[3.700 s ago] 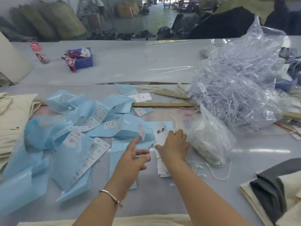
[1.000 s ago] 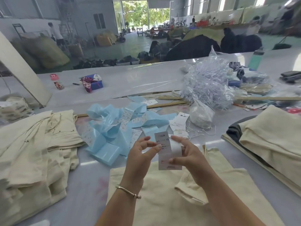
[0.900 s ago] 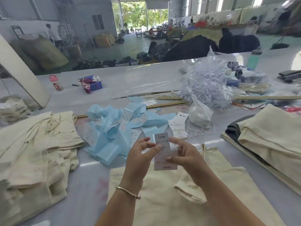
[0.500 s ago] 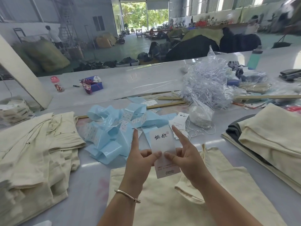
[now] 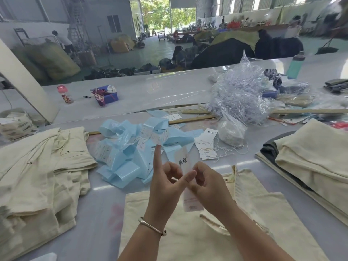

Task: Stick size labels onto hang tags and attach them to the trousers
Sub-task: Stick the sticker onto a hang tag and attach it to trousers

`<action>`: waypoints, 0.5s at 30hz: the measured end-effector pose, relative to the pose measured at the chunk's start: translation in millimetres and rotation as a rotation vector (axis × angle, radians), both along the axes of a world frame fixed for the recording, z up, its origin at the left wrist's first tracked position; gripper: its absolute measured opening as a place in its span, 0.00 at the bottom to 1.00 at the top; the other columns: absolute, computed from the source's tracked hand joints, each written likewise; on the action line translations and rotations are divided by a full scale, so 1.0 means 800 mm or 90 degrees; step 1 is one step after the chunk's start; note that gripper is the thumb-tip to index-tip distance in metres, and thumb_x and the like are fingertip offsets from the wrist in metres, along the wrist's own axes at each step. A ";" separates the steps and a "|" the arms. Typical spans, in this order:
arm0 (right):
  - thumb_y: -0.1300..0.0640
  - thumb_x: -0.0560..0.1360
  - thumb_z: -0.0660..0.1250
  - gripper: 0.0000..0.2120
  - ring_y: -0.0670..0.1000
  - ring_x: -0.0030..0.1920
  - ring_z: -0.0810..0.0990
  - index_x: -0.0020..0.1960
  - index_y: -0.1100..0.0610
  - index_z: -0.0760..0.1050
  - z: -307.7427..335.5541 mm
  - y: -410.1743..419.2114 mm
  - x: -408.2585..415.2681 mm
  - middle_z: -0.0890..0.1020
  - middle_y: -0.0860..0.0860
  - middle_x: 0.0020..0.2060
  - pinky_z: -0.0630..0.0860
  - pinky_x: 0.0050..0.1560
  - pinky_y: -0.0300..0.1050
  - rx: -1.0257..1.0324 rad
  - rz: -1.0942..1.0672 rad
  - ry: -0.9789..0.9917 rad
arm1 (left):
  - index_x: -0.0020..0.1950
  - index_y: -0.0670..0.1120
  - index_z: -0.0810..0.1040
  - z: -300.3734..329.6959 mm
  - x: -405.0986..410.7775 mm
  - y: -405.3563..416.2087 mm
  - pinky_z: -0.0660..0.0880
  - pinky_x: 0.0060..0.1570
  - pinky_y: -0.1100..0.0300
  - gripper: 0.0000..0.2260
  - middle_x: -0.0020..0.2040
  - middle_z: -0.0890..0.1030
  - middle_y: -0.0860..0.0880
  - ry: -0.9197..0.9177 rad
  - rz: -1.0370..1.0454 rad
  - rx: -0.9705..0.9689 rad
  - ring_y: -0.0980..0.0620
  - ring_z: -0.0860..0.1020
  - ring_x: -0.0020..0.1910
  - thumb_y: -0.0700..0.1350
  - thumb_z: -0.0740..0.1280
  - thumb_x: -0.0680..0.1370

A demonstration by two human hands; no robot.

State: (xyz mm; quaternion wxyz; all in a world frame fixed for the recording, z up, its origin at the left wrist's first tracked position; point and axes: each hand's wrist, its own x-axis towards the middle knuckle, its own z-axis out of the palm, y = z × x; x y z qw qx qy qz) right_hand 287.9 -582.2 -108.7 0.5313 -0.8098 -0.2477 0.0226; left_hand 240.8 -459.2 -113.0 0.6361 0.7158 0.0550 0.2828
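Both my hands hold a white hang tag (image 5: pixel 183 162) upright above cream trousers (image 5: pixel 197 232) spread at the table's front edge. My left hand (image 5: pixel 165 178) pinches the tag with thumb and curled fingers, its index finger pointing straight up. My right hand (image 5: pixel 207 182) grips the tag's right edge with curled fingers. The tag's printed face is turned toward me, blurred by motion. Blue label backing strips (image 5: pixel 131 147) with white size labels lie in a heap just beyond my hands. More hang tags (image 5: pixel 206 146) with strings lie to the right of that heap.
Folded cream trousers (image 5: pixel 43 166) are piled at the left, another stack (image 5: pixel 310 159) at the right. A clear bag of plastic fasteners (image 5: pixel 239 97) and a small bag (image 5: pixel 231 132) sit behind. Wooden rulers (image 5: pixel 192 119) lie across the table's middle.
The tag was flipped from its label side to its printed side. My right index finger, earlier pointing up, has curled in; the left index finger still points up.
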 end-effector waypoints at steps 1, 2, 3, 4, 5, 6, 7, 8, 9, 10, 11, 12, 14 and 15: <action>0.61 0.69 0.70 0.13 0.44 0.30 0.67 0.35 0.52 0.67 0.003 0.001 -0.002 0.71 0.45 0.27 0.68 0.33 0.45 0.021 0.034 0.006 | 0.77 0.62 0.51 0.001 0.002 -0.003 0.77 0.42 0.56 0.49 0.35 0.74 0.50 0.007 -0.037 -0.043 0.53 0.74 0.36 0.52 0.79 0.66; 0.61 0.67 0.70 0.11 0.44 0.30 0.68 0.35 0.52 0.67 0.007 0.001 -0.004 0.72 0.45 0.27 0.68 0.33 0.45 0.050 0.071 0.021 | 0.77 0.62 0.51 0.002 0.004 -0.005 0.77 0.43 0.52 0.49 0.35 0.73 0.49 0.010 -0.065 -0.089 0.50 0.75 0.37 0.52 0.78 0.65; 0.59 0.65 0.69 0.09 0.44 0.32 0.70 0.35 0.52 0.68 0.011 0.000 -0.006 0.73 0.46 0.29 0.69 0.34 0.46 0.079 0.106 0.042 | 0.77 0.62 0.52 0.003 0.005 -0.004 0.78 0.43 0.52 0.49 0.35 0.73 0.48 0.010 -0.089 -0.133 0.49 0.75 0.37 0.51 0.78 0.64; 0.56 0.64 0.69 0.08 0.45 0.34 0.72 0.36 0.53 0.70 0.014 -0.002 -0.006 0.74 0.46 0.30 0.72 0.37 0.48 0.105 0.138 0.064 | 0.78 0.61 0.52 0.004 0.006 -0.002 0.78 0.41 0.54 0.49 0.35 0.73 0.47 0.006 -0.107 -0.167 0.50 0.75 0.36 0.49 0.79 0.65; 0.54 0.64 0.70 0.09 0.46 0.36 0.74 0.38 0.55 0.71 0.016 -0.005 -0.004 0.75 0.46 0.31 0.73 0.39 0.49 0.127 0.165 0.081 | 0.78 0.60 0.52 0.005 0.007 0.000 0.77 0.40 0.58 0.49 0.35 0.74 0.47 0.003 -0.119 -0.189 0.51 0.76 0.36 0.48 0.79 0.66; 0.52 0.65 0.71 0.11 0.47 0.37 0.74 0.38 0.56 0.71 0.017 -0.008 -0.002 0.75 0.46 0.32 0.74 0.41 0.47 0.140 0.184 0.092 | 0.78 0.59 0.51 0.006 0.007 0.002 0.77 0.39 0.60 0.49 0.35 0.75 0.48 -0.001 -0.126 -0.202 0.53 0.76 0.36 0.47 0.79 0.66; 0.51 0.65 0.72 0.13 0.47 0.38 0.75 0.39 0.58 0.72 0.019 -0.011 0.000 0.75 0.46 0.32 0.74 0.42 0.45 0.146 0.194 0.097 | 0.78 0.58 0.51 0.007 0.007 0.003 0.76 0.40 0.61 0.49 0.35 0.75 0.48 -0.004 -0.130 -0.213 0.53 0.76 0.35 0.47 0.78 0.66; 0.51 0.66 0.73 0.14 0.47 0.38 0.75 0.39 0.59 0.72 0.019 -0.012 0.001 0.75 0.46 0.33 0.74 0.42 0.42 0.153 0.200 0.097 | 0.78 0.57 0.51 0.007 0.007 0.003 0.77 0.40 0.62 0.49 0.35 0.76 0.48 -0.007 -0.134 -0.223 0.54 0.76 0.35 0.47 0.78 0.65; 0.52 0.66 0.74 0.14 0.46 0.38 0.75 0.39 0.59 0.72 0.020 -0.013 0.002 0.75 0.45 0.32 0.74 0.42 0.40 0.160 0.203 0.095 | 0.78 0.57 0.51 0.008 0.007 0.002 0.77 0.40 0.62 0.49 0.35 0.76 0.49 -0.010 -0.137 -0.232 0.54 0.76 0.35 0.47 0.77 0.65; 0.52 0.67 0.74 0.15 0.46 0.38 0.75 0.39 0.60 0.72 0.019 -0.013 0.003 0.75 0.45 0.32 0.74 0.42 0.40 0.166 0.205 0.094 | 0.78 0.56 0.51 0.007 0.008 0.001 0.77 0.40 0.62 0.49 0.35 0.75 0.49 -0.013 -0.138 -0.238 0.54 0.76 0.35 0.47 0.77 0.65; 0.52 0.66 0.74 0.15 0.47 0.38 0.75 0.40 0.61 0.72 0.019 -0.013 0.004 0.75 0.46 0.32 0.74 0.42 0.41 0.172 0.208 0.098 | 0.78 0.56 0.51 0.007 0.008 0.000 0.77 0.40 0.61 0.49 0.35 0.75 0.49 -0.017 -0.138 -0.241 0.54 0.76 0.35 0.46 0.77 0.65; 0.52 0.66 0.74 0.16 0.47 0.38 0.76 0.40 0.61 0.72 0.019 -0.014 0.004 0.75 0.46 0.32 0.74 0.42 0.42 0.177 0.211 0.105 | 0.78 0.56 0.51 0.007 0.007 -0.001 0.77 0.40 0.61 0.49 0.35 0.75 0.49 -0.020 -0.137 -0.242 0.54 0.76 0.35 0.46 0.77 0.65; 0.51 0.66 0.75 0.15 0.47 0.38 0.76 0.39 0.59 0.72 0.019 -0.014 0.004 0.76 0.47 0.33 0.73 0.43 0.44 0.186 0.224 0.126 | 0.78 0.55 0.51 0.008 0.006 -0.003 0.77 0.38 0.61 0.49 0.35 0.75 0.49 -0.026 -0.136 -0.242 0.54 0.76 0.35 0.45 0.78 0.66; 0.51 0.66 0.75 0.14 0.47 0.38 0.76 0.39 0.58 0.73 0.019 -0.014 0.003 0.76 0.47 0.33 0.73 0.43 0.45 0.192 0.232 0.138 | 0.78 0.55 0.51 0.009 0.006 -0.003 0.77 0.37 0.61 0.48 0.35 0.76 0.49 -0.029 -0.137 -0.243 0.54 0.76 0.35 0.44 0.77 0.67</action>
